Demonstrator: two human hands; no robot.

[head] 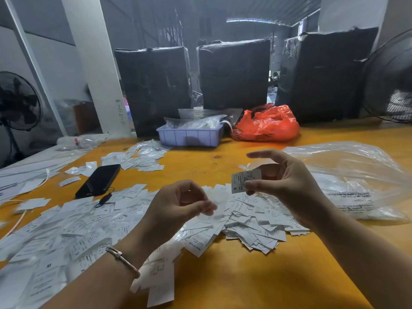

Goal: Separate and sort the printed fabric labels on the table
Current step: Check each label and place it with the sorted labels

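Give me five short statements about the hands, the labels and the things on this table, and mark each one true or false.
1. The right hand pinches a label printed with an S. True.
2. The phone lies inside the purple tray. False: it lies on the table, left of the label heap.
3. The left hand wears a glove. False: it is bare, with a bracelet on the wrist.
4. An orange plastic bag sits right of the tray. True.
5. The labels are stacked in neat piles. False: they lie loose and scattered.

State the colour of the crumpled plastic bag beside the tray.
Red-orange crumpled plastic bag, seen in the head view.
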